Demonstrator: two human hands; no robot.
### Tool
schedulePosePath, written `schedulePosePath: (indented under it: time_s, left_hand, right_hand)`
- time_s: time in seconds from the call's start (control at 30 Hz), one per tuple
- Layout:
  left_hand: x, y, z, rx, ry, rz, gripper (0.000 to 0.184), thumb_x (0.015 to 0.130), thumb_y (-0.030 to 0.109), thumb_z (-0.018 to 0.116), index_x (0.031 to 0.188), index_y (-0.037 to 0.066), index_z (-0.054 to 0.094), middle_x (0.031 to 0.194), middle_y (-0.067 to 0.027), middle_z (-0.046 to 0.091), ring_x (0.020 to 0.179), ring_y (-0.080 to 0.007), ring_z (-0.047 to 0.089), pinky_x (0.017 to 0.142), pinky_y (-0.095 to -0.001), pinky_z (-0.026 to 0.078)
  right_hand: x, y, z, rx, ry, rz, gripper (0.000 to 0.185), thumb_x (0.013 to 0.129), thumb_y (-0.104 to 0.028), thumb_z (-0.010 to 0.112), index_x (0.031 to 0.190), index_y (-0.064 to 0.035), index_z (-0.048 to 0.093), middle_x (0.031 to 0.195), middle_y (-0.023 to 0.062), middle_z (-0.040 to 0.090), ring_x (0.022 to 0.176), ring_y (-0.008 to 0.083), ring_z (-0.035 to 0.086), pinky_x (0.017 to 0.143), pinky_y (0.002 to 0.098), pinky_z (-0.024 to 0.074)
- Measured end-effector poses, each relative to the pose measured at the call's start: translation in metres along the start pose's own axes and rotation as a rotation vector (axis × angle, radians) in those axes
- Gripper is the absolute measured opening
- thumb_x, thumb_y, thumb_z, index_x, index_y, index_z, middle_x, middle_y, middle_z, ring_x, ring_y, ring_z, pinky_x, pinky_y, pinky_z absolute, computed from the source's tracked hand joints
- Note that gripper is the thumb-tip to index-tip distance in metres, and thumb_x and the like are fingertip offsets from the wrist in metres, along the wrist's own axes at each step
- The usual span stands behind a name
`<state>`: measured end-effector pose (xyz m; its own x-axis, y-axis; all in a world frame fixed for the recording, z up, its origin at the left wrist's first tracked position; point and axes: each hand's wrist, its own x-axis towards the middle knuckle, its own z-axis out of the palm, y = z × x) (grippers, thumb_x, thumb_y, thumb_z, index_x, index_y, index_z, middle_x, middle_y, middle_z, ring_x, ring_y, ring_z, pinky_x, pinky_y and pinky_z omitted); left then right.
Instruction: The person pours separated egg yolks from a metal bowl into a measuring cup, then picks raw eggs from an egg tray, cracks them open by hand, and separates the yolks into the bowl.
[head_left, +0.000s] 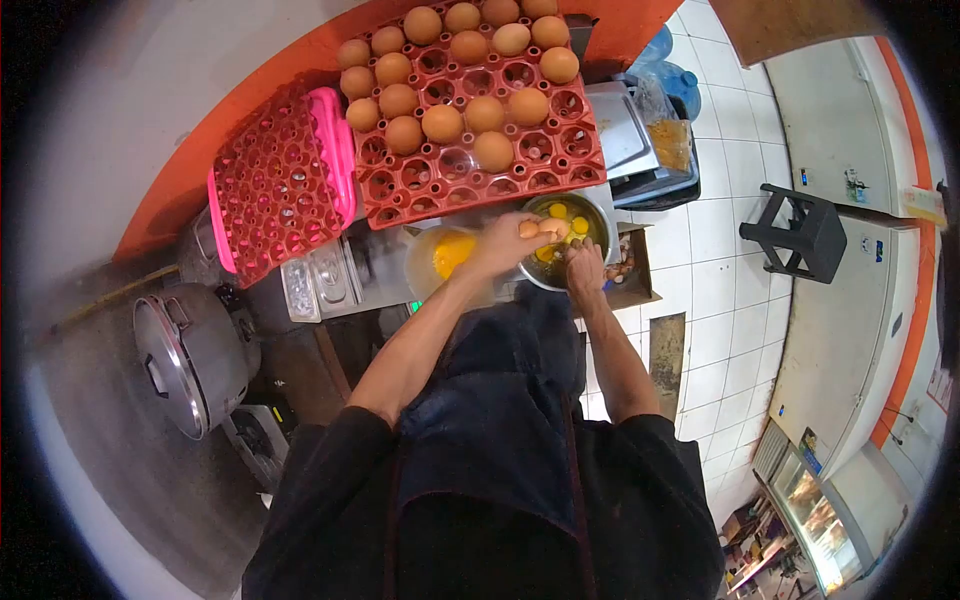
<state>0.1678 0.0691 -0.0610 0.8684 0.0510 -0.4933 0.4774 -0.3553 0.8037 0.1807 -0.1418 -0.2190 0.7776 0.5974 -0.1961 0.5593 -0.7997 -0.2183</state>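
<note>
A metal bowl (527,272) in front of me holds several cracked eggs, their yellow yolks (580,225) lying in clear egg white. My left hand (503,244) is closed around a brown egg (528,229) at the bowl's left rim. Over the right side of the bowl is my right hand (586,268), its fingers bent and pressed together; whatever they hold is hidden. Left of the bowl stands a translucent container (425,262) with beaten yellow egg (453,254) inside. Behind both vessels, a red egg tray (480,200) carries many brown eggs among vacant cups.
A pink-edged crate with a red tray (280,180) leans at the left. Metal pans (325,280) and a large lidded pot (190,355) are nearer me. A cardboard box (640,280) with eggshells sits right of the bowl. A black stool (800,233) stands on white tiles.
</note>
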Motion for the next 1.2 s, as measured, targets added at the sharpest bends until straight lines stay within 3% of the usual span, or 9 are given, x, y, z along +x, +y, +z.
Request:
schedulePosePath:
  time_s: [0.33, 0.4, 0.5, 0.57, 0.7, 0.83, 1.0, 1.1, 1.2]
  left_hand:
    - [0.004, -0.002, -0.002, 0.101, -0.027, -0.032, 0.055, 0.079, 0.049, 0.075, 0.114, 0.007, 0.071, 0.101, -0.0169, 0.072, 0.096, -0.0283, 0.069, 0.086, -0.0381, 0.051]
    - [0.005, -0.001, -0.002, 0.111, -0.03, -0.022, 0.055, 0.079, 0.049, 0.075, 0.114, 0.007, 0.071, 0.101, -0.0165, 0.072, 0.096, -0.0277, 0.069, 0.086, -0.0377, 0.051]
    - [0.005, 0.006, -0.003, 0.029, -0.067, -0.006, 0.053, 0.08, 0.047, 0.075, 0.113, 0.006, 0.071, 0.101, -0.0158, 0.072, 0.095, -0.0267, 0.069, 0.086, -0.0369, 0.05]
    - [0.008, 0.008, 0.0, 0.069, -0.065, 0.01, 0.052, 0.081, 0.046, 0.075, 0.112, 0.005, 0.071, 0.1, -0.0164, 0.072, 0.093, -0.0267, 0.069, 0.085, -0.037, 0.05]
    - [0.018, -0.001, 0.012, 0.103, -0.097, 0.031, 0.051, 0.08, 0.045, 0.075, 0.11, 0.003, 0.071, 0.097, -0.0175, 0.071, 0.091, -0.0272, 0.069, 0.083, -0.0377, 0.051]
    - [0.022, -0.004, 0.019, 0.164, -0.103, 0.094, 0.05, 0.08, 0.043, 0.076, 0.108, 0.002, 0.072, 0.095, -0.0175, 0.071, 0.087, -0.0269, 0.069, 0.081, -0.0381, 0.051]
    - [0.021, -0.001, 0.018, 0.157, -0.103, 0.055, 0.05, 0.079, 0.043, 0.077, 0.108, 0.002, 0.072, 0.096, -0.0174, 0.072, 0.088, -0.0264, 0.069, 0.082, -0.0376, 0.051]
    - [0.025, -0.008, 0.014, 0.072, -0.088, 0.062, 0.05, 0.08, 0.044, 0.074, 0.108, 0.004, 0.071, 0.1, -0.0181, 0.071, 0.093, -0.0312, 0.069, 0.082, -0.0389, 0.051]
    - [0.026, -0.009, 0.006, 0.147, -0.056, 0.045, 0.064, 0.079, 0.056, 0.072, 0.115, 0.003, 0.069, 0.107, -0.0178, 0.07, 0.1, -0.0281, 0.068, 0.089, -0.0372, 0.05]
  right_hand:
    - [-0.017, 0.002, -0.013, 0.187, 0.224, 0.031, 0.012, 0.081, -0.017, 0.066, 0.084, -0.0073, 0.071, 0.084, 0.0105, 0.068, 0.088, 0.0305, 0.061, 0.077, 0.0424, 0.0461]
    - [-0.035, 0.004, -0.053, 0.433, 0.292, 0.166, 0.015, 0.079, -0.019, 0.072, 0.088, -0.0069, 0.07, 0.083, 0.0111, 0.066, 0.085, 0.0329, 0.06, 0.075, 0.0438, 0.0451]
    - [-0.069, 0.023, -0.082, 0.431, 0.292, 0.412, 0.019, 0.078, -0.019, 0.075, 0.092, -0.0069, 0.068, 0.084, 0.0112, 0.064, 0.083, 0.0339, 0.058, 0.073, 0.0449, 0.0445]
    - [-0.099, 0.048, -0.069, 0.314, 0.279, 0.464, 0.024, 0.079, -0.018, 0.075, 0.1, -0.0079, 0.07, 0.083, 0.0114, 0.063, 0.079, 0.0328, 0.057, 0.071, 0.0456, 0.0444]
    - [-0.129, 0.081, -0.057, 0.664, 0.185, 0.6, 0.033, 0.08, -0.017, 0.072, 0.112, -0.0073, 0.071, 0.088, 0.0143, 0.068, 0.079, 0.0305, 0.064, 0.073, 0.0405, 0.0492]
    - [-0.136, 0.096, -0.05, 0.735, 0.164, 0.856, 0.027, 0.085, -0.022, 0.067, 0.104, -0.0031, 0.07, 0.09, 0.016, 0.07, 0.078, 0.0276, 0.067, 0.074, 0.0367, 0.0509]
    - [-0.123, 0.075, -0.073, 0.713, 0.272, 0.698, 0.027, 0.088, -0.025, 0.067, 0.103, -0.0018, 0.068, 0.082, 0.0161, 0.069, 0.074, 0.0299, 0.067, 0.072, 0.0382, 0.0516]
    - [-0.09, 0.036, -0.076, 0.778, 0.195, 0.532, 0.025, 0.085, -0.015, 0.068, 0.108, -0.0054, 0.067, 0.088, 0.0139, 0.067, 0.084, 0.0303, 0.065, 0.074, 0.041, 0.0506]
    - [-0.07, 0.008, -0.071, 0.763, 0.207, 0.397, 0.024, 0.085, -0.014, 0.067, 0.108, -0.0066, 0.069, 0.091, 0.0149, 0.066, 0.088, 0.0323, 0.064, 0.076, 0.0427, 0.05]
